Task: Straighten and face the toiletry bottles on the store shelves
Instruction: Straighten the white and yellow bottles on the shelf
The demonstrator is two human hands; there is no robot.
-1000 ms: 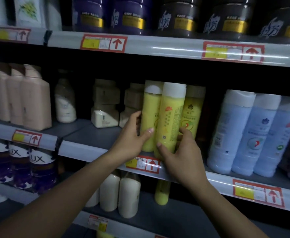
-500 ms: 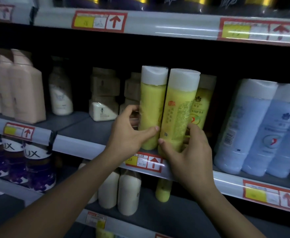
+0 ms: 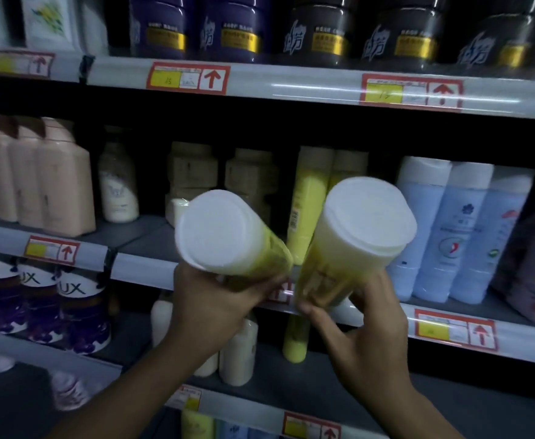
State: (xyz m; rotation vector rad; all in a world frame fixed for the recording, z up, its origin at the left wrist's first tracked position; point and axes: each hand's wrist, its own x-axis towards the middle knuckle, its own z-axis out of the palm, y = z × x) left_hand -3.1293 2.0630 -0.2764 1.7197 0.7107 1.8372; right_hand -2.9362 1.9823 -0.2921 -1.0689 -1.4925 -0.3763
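Gripping a yellow bottle [image 3: 253, 258] near its base, the left hand [image 3: 215, 308] tilts its white cap toward the camera at centre frame. The right hand [image 3: 364, 340] curls its fingers round a second yellow bottle [image 3: 339, 267], tilted likewise. Both are off the middle shelf [image 3: 145, 267], where another yellow bottle [image 3: 307, 201] stands upright behind them.

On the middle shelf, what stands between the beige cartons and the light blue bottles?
In the head view, yellow bottles stand there, behind the two that the left hand and right hand hold.
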